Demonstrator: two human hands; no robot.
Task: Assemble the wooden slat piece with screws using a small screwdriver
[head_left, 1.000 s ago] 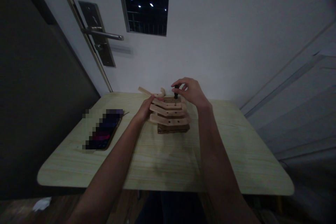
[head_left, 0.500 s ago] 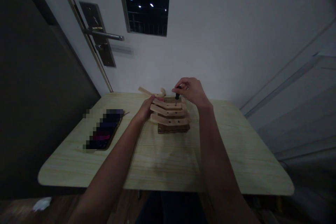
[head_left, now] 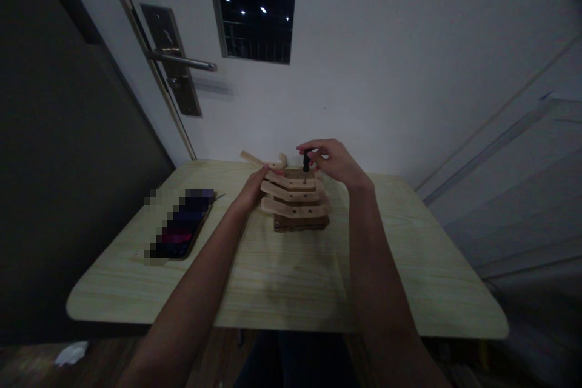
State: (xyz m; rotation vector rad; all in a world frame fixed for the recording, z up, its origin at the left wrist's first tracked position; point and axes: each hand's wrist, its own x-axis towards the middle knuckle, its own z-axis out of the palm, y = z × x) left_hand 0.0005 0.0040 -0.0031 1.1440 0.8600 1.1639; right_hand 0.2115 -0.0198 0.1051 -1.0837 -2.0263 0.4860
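Note:
Several pale wooden hook-shaped pieces [head_left: 297,211] lie side by side across a brown block or stack [head_left: 300,224], each with small dark holes in its side. My right hand [head_left: 334,160] is closed around the black handle of a screwdriver [head_left: 306,160]. The tool stands nearly upright, its tip at a hole in the rearmost piece on the block [head_left: 295,183]. My left hand [head_left: 251,190] is closed at the left end of that same piece; its fingertips are partly hidden behind the wood.
One more wooden hook [head_left: 275,165] lies behind the block near the white door [head_left: 386,73]. A phone [head_left: 186,227] with a blurred screen rests at the left on the pale wooden table [head_left: 282,291], a thin pointed object [head_left: 220,197] beside it. A metal door handle [head_left: 188,63] juts out above.
The fingers of my right hand have shifted their grip on the screwdriver handle, and the wrist has moved slightly right. My left hand and the wooden pieces stay in place.

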